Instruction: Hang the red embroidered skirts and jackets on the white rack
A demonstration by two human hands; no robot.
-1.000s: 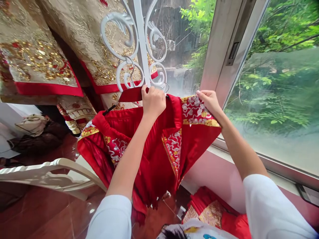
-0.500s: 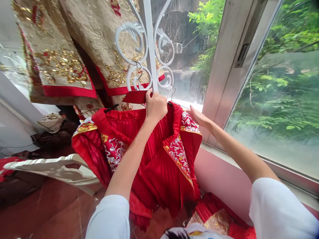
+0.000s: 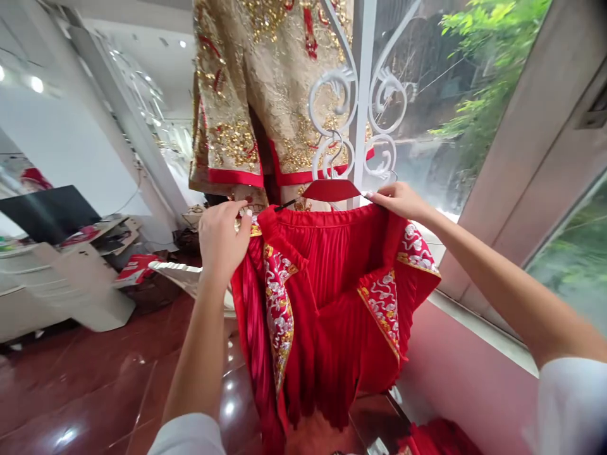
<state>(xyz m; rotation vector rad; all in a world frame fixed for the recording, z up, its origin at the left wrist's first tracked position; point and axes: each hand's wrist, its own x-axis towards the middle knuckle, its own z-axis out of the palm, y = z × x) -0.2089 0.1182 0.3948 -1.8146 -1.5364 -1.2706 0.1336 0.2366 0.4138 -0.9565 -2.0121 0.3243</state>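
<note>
Shifted off a red metal-hooked hanger, left hand clamped on one shoulder of a red pleated embroidered garment, which hung between both hands, right hand pinched its opposite top edge.

The red garment is glossy cloth. The scrolled stand looks like smooth metal. The floor shines.

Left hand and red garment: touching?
Touching: the head view shows the left hand pinching the red garment at its embroidered upper edge.
</note>
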